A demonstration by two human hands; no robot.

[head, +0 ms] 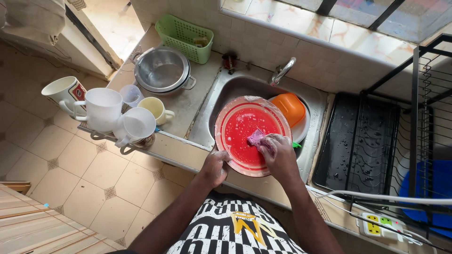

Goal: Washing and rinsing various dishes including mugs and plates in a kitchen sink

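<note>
A round red plate (pixel 242 127), wet with soap suds, is tilted up over the steel sink (pixel 221 101). My left hand (pixel 215 166) grips its lower left rim. My right hand (pixel 278 154) presses a pink sponge (pixel 256 138) against the plate's red face, right of centre. Both hands are soapy. Behind the plate an orange bowl (pixel 289 107) lies in the sink on a white dish (pixel 302 129).
Several white and cream mugs (pixel 117 113) stand on the counter's left end, with a steel pot (pixel 162 70) and a green basket (pixel 184 37) behind. A tap (pixel 282 70) is above the sink. A black dish rack (pixel 362 141) stands right; a power strip (pixel 379 226) lies near.
</note>
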